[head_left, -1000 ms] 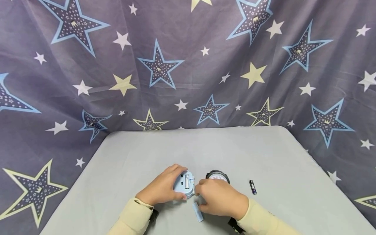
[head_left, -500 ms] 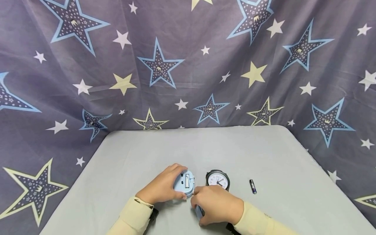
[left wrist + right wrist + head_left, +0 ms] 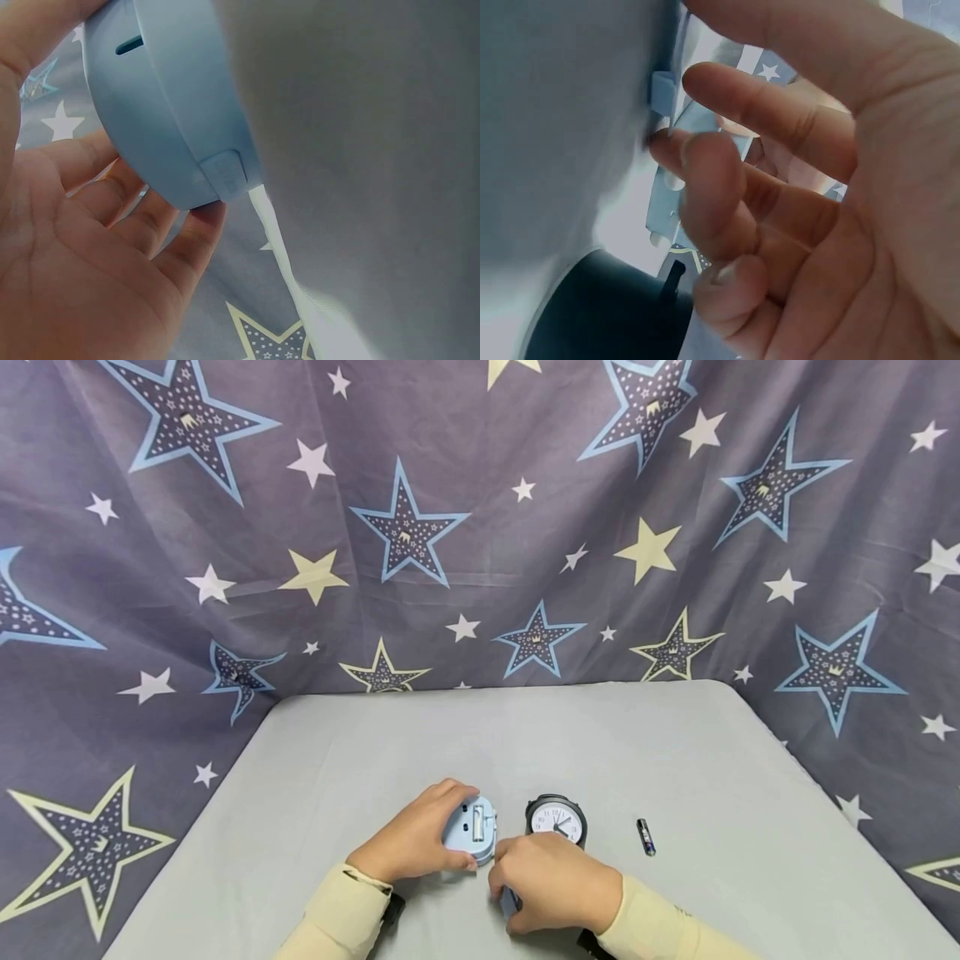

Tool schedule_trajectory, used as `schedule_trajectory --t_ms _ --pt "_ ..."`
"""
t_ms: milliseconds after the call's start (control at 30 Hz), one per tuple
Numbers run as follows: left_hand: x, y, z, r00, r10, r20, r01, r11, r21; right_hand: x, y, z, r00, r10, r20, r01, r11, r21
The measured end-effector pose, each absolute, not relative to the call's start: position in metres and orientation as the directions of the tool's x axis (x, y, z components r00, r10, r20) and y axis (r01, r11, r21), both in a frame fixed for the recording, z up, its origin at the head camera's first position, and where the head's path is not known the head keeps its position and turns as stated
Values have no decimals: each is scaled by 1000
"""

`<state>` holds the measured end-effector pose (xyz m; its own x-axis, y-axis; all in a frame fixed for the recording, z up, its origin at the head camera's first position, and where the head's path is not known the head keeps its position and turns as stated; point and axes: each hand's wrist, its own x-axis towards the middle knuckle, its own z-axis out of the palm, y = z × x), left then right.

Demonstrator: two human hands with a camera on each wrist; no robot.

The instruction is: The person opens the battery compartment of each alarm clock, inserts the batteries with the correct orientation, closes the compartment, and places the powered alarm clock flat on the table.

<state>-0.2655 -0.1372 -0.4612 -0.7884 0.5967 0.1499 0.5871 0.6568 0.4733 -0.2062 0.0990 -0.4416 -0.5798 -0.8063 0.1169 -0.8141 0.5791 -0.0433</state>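
In the head view, my left hand [image 3: 416, 839] grips the side of a light blue alarm clock [image 3: 457, 843] lying face down. The clock's back shows an uncovered battery compartment [image 3: 477, 823] with a pale battery in it. Its rounded blue casing [image 3: 172, 112] fills the upper left wrist view, fingertips against the lower edge. Just right of this clock, my right hand [image 3: 558, 881] pinches a small light blue battery cover [image 3: 510, 902] at the tabletop. A tab of the cover [image 3: 662, 91] appears beside the fingertips in the right wrist view; most of it is hidden.
A black alarm clock [image 3: 556, 821] with a white dial lies face up just beyond my right hand, partly covered by it. Farther right lies a dark AAA-looking battery [image 3: 646, 837]. A star-printed curtain [image 3: 480, 527] borders the grey table [image 3: 495, 735] behind and at both sides.
My right hand has come nearer and closed its fingers on the battery cover, uncovering the black clock's dial. My left hand and the blue clock stay put.
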Motion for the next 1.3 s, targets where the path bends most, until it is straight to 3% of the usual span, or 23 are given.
schedule_trajectory --t_ms 333,800,1300 --pt "-266 -138 -460 -792 599 114 573 667 476 -210 101 -434 -551 -808 208 -830 557 -30" --pt "-267 -136 -463 -794 600 101 565 664 490 -226 110 -430 -588 -727 355 -791 608 -66" --pt "-268 -139 -463 -792 601 109 568 659 493 -250 108 -425 -620 -696 362 -761 645 -64"
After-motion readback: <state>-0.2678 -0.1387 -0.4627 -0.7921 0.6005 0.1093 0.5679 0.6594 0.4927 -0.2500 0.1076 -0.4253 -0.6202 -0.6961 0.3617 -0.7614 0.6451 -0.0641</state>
